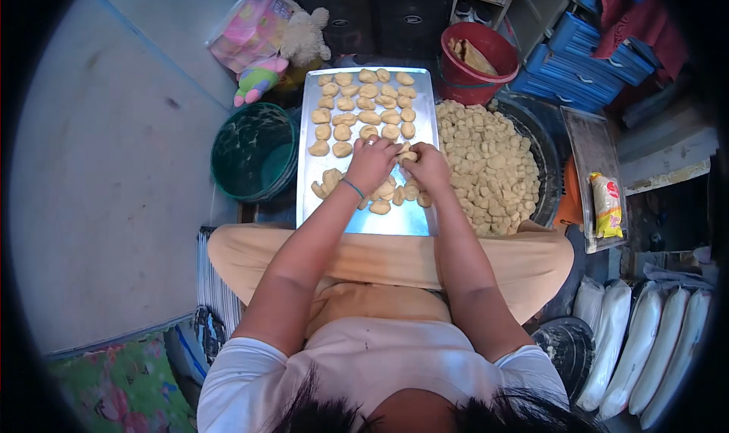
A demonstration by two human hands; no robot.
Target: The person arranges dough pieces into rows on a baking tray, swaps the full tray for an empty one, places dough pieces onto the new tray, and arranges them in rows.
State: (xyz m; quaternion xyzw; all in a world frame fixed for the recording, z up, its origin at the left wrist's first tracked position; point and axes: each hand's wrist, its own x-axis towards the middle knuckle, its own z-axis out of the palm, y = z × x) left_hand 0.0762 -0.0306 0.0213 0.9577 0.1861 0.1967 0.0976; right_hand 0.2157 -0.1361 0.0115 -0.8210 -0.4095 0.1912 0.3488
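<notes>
A metal baking tray [307, 182] lies in front of my lap, with rows of tan dough pieces [369, 118] on its far half. My left hand [372, 163] and my right hand [427, 167] meet over the tray's middle. Between their fingertips is one small dough piece [408, 154], partly hidden by the fingers; both hands are closed on it. Nearer to me, a loose group of dough pieces [380, 206] sits on the tray, partly under my wrists. To the right, a wide dark basin [544, 159] is heaped with more dough pieces [490, 163].
A green bucket [254, 148] stands left of the tray. A red bucket [480, 83] is at the back right. Farther right, a yellow-and-white packet [606, 205] rests on a worn tray [588, 140]. Long white plastic packs [638, 349] lie at the lower right.
</notes>
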